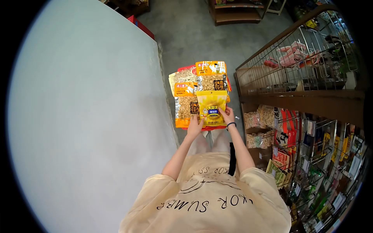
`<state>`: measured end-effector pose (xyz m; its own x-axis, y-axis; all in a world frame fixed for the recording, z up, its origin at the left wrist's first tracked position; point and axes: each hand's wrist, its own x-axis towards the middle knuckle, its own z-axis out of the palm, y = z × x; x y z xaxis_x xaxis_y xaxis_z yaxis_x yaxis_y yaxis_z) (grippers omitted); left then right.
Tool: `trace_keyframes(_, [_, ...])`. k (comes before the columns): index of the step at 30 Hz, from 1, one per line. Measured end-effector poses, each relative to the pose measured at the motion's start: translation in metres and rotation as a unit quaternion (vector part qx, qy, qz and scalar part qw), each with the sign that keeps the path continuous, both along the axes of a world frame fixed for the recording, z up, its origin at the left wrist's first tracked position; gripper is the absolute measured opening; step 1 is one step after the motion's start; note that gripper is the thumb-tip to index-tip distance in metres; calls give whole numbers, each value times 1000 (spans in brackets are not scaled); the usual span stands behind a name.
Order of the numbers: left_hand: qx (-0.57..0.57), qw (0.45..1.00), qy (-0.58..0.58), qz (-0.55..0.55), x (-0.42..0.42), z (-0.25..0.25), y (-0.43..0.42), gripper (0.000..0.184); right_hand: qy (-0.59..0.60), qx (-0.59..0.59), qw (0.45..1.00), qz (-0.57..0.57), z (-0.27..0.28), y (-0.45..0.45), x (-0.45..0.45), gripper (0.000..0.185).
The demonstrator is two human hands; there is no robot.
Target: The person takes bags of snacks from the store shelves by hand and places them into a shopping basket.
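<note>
A small yellow snack bag (212, 101) lies on top of a pile of larger packs in front of my body. My left hand (195, 127) is at its lower left corner, fingers closed at the edge. On the right side of the same bag, my right hand (227, 115) has its thumb on the front and its other fingers hidden behind. Beneath are orange and clear peanut packs, one at the left (185, 105) and one at the upper right (211, 69). A cream and red pack (189, 72) shows behind them. What supports the pile is hidden.
A pale wall (89, 116) rises close on the left. Wire-fronted shelves (303, 93) with hanging and stacked snack packs (287, 136) line the right side. A brown shelf unit (237, 16) stands ahead on the grey floor (186, 39).
</note>
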<state>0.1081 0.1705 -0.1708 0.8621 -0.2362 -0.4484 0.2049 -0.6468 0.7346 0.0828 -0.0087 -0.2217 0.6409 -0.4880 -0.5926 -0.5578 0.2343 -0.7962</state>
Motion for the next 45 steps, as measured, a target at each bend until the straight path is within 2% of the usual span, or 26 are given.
trace_keyframes(2, [-14, 1000, -2, -4, -5, 2, 7, 36, -8, 0, 999, -45, 10, 3, -8, 58])
trace_keyframes(4, [15, 999, -36, -38, -9, 5, 14, 37, -31, -9, 997, -70, 2, 4, -24, 52])
trace_keyframes(6, [2, 999, -16, -35, -17, 22, 21, 36, 18, -70, 995, -68, -12, -2, -44, 51])
trace_keyframes(8, [-13, 999, 3, -35, -25, 35, 31, 36, 36, -71, 993, -86, -6, -3, -67, 50])
trace_keyframes(10, [-55, 988, 88, -111, -33, 40, 47, 33, 77, -73, 989, -104, 0, -4, -92, 49])
trace_keyframes(11, [-59, 988, 86, -116, -38, 42, 55, 33, 101, -73, 986, -108, 4, -3, -107, 48])
trace_keyframes(13, [-49, 982, 74, -166, -51, 46, 69, 33, 125, -57, 983, -122, -23, -4, -155, 45])
trace_keyframes(14, [-54, 982, 67, -171, -54, 50, 75, 33, 177, -65, 976, -107, -34, -4, -178, 44])
trace_keyframes(16, [40, 957, 90, -272, -58, 62, 87, 36, 254, -59, 961, -93, -34, 2, -217, 40])
trace_keyframes(17, [37, 957, 83, -276, -60, 67, 92, 36, 277, -46, 955, -93, -31, 7, -235, 38])
trace_keyframes(19, [83, 919, 115, -367, -56, 77, 100, 38, 313, -59, 944, -90, -36, 20, -269, 39])
trace_keyframes(21, [82, 915, 93, -384, -56, 77, 107, 39, 285, -119, 947, -86, -54, 34, -307, 33])
trace_keyframes(22, [83, 911, 77, -396, -55, 77, 111, 39, 281, -122, 947, -94, -51, 45, -318, 33])
trace_keyframes(25, [97, 899, 39, -426, -51, 89, 118, 41, 371, -122, 919, -60, -29, 72, -347, 33])
trace_keyframes(29, [101, 875, -7, -473, -51, 86, 131, 42, 391, -114, 910, -74, -18, 104, -365, 33])
trace_keyframes(31, [70, 883, -30, -464, -59, 75, 143, 39, 389, -107, 911, -86, -13, 119, -377, 33])
trace_keyframes(34, [130, 861, -21, -492, -62, 61, 157, 36, 394, -93, 908, -111, -2, 141, -386, 33])
trace_keyframes(37, [178, 828, -64, -528, -73, 50, 169, 35, 389, -84, 906, -142, 1, 159, -405, 33])
trace_keyframes(40, [192, 792, -44, -577, -77, 56, 170, 35, 396, -67, 896, -189, 9, 178, -424, 33])
trace_keyframes(45, [196, 719, -82, -662, -99, 51, 148, 36, 397, -22, 866, -302, 16, 213, -465, 34])
